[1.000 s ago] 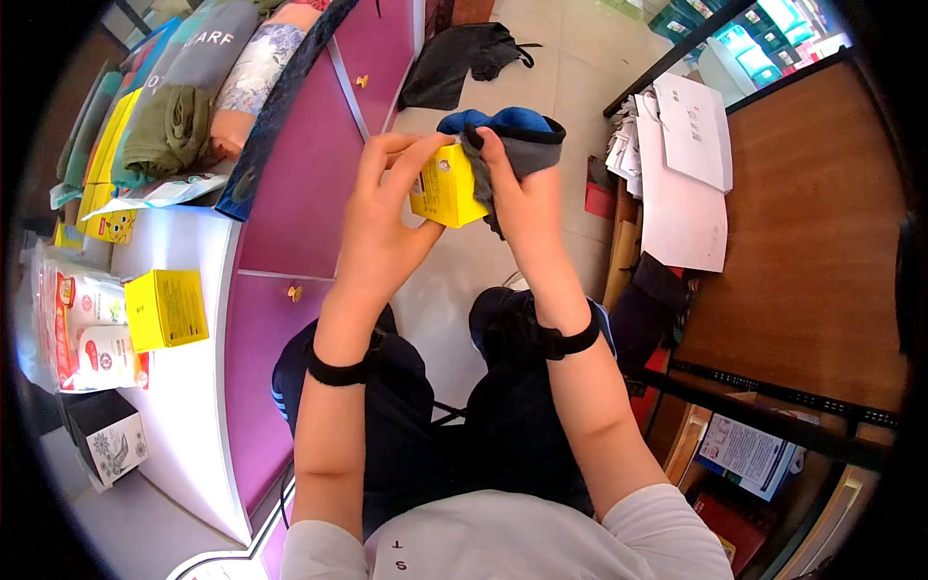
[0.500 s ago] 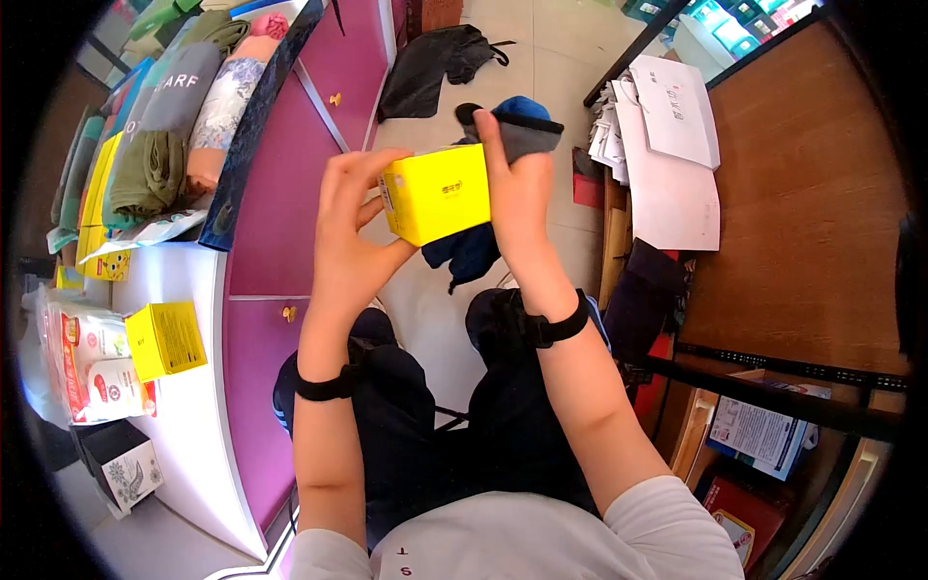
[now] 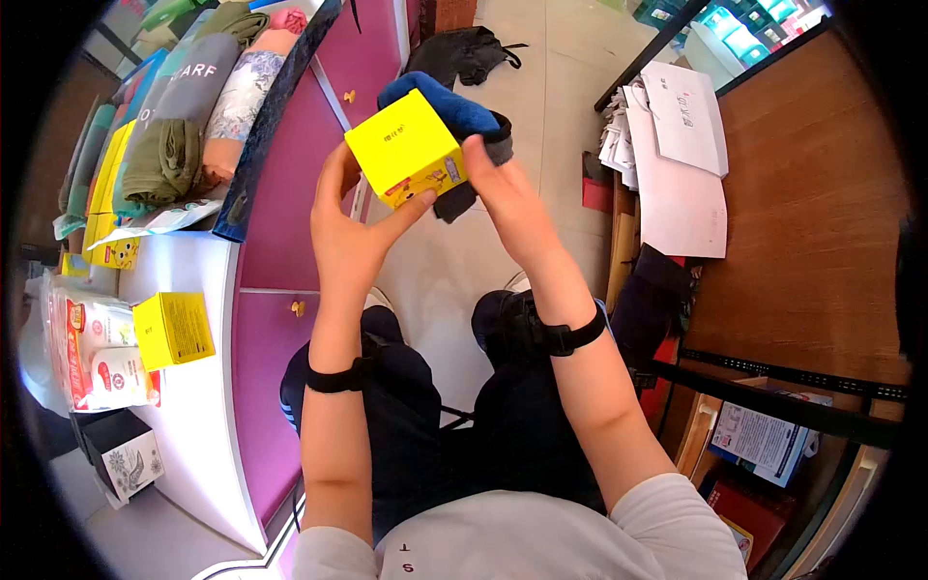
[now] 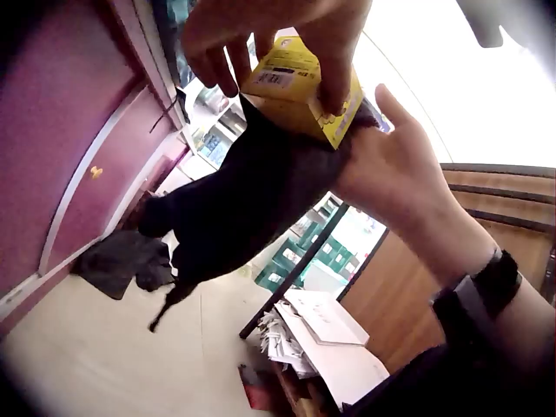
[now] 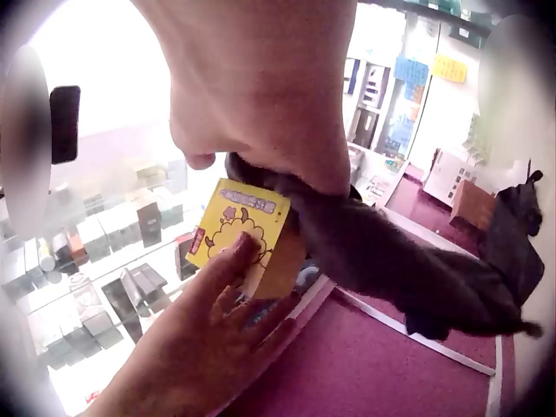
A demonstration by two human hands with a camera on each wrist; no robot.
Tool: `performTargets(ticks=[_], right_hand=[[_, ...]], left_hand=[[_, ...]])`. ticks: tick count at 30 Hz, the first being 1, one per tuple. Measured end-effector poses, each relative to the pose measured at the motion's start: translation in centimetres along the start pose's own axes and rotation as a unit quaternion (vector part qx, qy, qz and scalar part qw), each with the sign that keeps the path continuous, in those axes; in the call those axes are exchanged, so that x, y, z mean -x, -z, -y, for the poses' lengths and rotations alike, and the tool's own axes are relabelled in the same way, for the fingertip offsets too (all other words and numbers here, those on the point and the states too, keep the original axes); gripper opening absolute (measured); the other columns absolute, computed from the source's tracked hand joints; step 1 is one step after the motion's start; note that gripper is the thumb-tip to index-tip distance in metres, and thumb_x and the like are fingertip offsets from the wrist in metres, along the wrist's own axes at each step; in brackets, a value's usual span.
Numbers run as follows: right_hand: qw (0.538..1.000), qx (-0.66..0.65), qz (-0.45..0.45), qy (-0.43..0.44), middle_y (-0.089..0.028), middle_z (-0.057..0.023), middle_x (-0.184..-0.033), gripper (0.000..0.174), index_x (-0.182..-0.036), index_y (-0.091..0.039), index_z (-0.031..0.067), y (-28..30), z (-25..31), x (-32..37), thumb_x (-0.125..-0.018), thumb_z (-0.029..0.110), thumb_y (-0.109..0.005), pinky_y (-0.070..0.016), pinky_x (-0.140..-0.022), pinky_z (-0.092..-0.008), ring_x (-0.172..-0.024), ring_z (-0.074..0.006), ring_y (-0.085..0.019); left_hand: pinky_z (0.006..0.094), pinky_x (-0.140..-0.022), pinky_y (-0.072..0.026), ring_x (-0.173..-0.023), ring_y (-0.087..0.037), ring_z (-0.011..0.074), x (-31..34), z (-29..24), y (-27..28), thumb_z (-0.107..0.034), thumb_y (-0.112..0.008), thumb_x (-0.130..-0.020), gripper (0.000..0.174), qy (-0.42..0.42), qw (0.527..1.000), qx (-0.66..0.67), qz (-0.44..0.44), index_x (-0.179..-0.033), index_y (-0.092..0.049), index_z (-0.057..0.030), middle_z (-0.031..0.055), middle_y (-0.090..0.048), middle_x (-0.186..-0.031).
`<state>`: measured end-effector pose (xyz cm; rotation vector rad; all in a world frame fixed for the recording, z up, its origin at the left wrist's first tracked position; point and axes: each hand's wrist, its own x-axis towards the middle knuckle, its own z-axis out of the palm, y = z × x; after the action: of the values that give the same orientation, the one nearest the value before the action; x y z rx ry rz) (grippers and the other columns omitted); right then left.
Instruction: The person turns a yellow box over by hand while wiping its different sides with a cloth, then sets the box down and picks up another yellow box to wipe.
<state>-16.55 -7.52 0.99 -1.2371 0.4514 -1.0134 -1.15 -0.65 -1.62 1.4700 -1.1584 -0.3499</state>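
Note:
A yellow cardboard box (image 3: 404, 143) with a cartoon print is held up in front of the knees. My left hand (image 3: 350, 230) grips it from the left and below, the thumb (image 5: 239, 252) lying across the printed side. On the other side my right hand (image 3: 510, 208) holds a blue and grey cloth (image 3: 452, 108) against the box, its thumb at the box's right edge. Behind the box the cloth spreads out, and in the left wrist view its dark side (image 4: 252, 191) hangs down loosely. The right fingers are mostly hidden behind cloth and box in the head view.
On the white counter (image 3: 217, 416) at left stand another yellow box (image 3: 174, 331), a plastic-wrapped pack (image 3: 111, 358) and a black-and-white box (image 3: 126, 454). Rolled scarves (image 3: 184, 92) lie above them. Papers (image 3: 681, 174) are stacked at right. A dark bag (image 3: 464, 56) lies on the floor.
The box has turned, first showing its lettered face, now tilted with the cartoon side toward me. It has shifted up and left over the last half second, the cloth now behind it.

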Motion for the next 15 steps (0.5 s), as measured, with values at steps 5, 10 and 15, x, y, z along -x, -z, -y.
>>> performTargets(ticks=[5,10,15], right_hand=[[0.997,0.051,0.056,0.011,-0.065,-0.0001,-0.107,0.033,-0.126,-0.059,0.0018,1.1,-1.3,0.0,-0.096,0.015,-0.062,-0.0492,-0.08,-0.026,-0.094,-0.0082,-0.058],[0.99,0.133,0.043,-0.009,-0.068,-0.0015,-0.107,0.027,-0.116,-0.065,0.0016,1.3,-1.9,0.0,-0.09,0.009,-0.07,-0.0503,-0.085,-0.0286,-0.095,-0.0095,-0.061],[0.971,0.235,0.011,0.044,-0.07,-0.0066,-0.102,0.02,-0.108,-0.067,-0.0005,1.3,-2.2,0.1,-0.089,0.004,-0.066,-0.0506,-0.078,-0.0283,-0.09,-0.0106,-0.062]], left_hand=[[0.0361,-0.098,-0.045,-0.111,-0.061,0.0207,-0.4,-0.2,0.5,-0.024,-0.085,-0.073,0.068,0.146,0.981,0.124,-0.003,-0.128,-0.054,0.0012,0.0127,-0.065,-0.116],[0.0334,-0.095,-0.0478,-0.106,-0.064,0.0195,-0.5,1.0,1.4,-0.034,-0.074,-0.084,0.057,0.291,0.929,0.229,0.001,-0.126,-0.056,0.0003,0.0131,-0.065,-0.116],[0.0394,-0.102,-0.0481,-0.11,-0.064,0.028,-0.5,0.2,0.9,-0.044,-0.069,-0.087,0.065,0.345,0.844,0.411,0.02,-0.131,-0.05,-0.0001,0.0179,-0.064,-0.117]])
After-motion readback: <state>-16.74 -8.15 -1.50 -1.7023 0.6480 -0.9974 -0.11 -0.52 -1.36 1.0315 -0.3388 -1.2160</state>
